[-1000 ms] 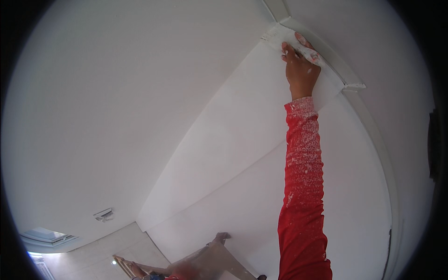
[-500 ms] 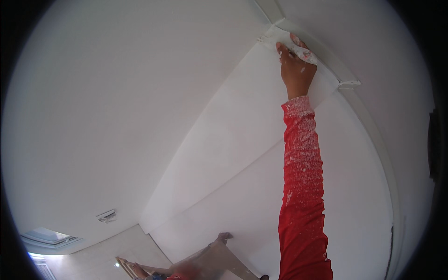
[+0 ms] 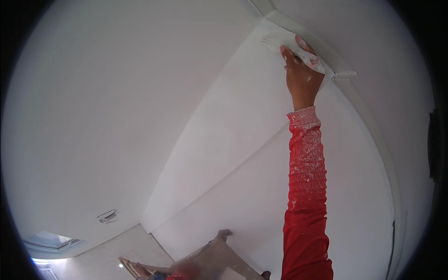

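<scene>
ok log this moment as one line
right hand: gripping white flat tool; tool: beside pale trim; sleeve: red, white-speckled; left hand: not in view

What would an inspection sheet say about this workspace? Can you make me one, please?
Surface: white panel, crossed by a slanting seam.
Job's things: white flat tool, near the panel's upper corner.
Clutter: nothing seen.
Hands: right hand grips the tool, its red sleeve speckled white; left hand, nothing seen.
Cables: nothing certain; a dark line at right is unclear.
Surroundings: small fixture, window-like opening, blurred person, wooden frame.
</scene>
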A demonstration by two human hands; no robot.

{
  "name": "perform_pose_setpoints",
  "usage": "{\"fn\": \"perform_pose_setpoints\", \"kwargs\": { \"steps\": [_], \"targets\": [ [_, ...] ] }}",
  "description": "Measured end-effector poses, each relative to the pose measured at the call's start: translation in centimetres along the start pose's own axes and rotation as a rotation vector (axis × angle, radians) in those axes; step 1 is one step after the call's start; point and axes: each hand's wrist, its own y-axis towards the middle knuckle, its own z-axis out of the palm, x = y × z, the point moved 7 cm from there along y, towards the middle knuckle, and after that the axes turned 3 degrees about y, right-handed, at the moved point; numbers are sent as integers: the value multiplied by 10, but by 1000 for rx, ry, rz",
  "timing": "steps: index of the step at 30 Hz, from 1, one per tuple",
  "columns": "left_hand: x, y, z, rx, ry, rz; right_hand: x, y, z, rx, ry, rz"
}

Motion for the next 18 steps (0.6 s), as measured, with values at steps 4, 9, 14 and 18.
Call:
{"fn": "perform_pose_setpoints", "kwargs": {
  "steps": [4,9,14,18],
  "targets": [
    [3,2,5,9,-17,1,10,-5,-19,0,-85,-26],
    [4,5,8,48,-21,3,12,-16,-43,-7,-20,18],
    [3,3,6,74,-20,-11,22,-24,-67,-23,-139,-39],
    [3,3,9,94,-18,-22,26,-32,-85,-30,-113,21]
  ]
}}
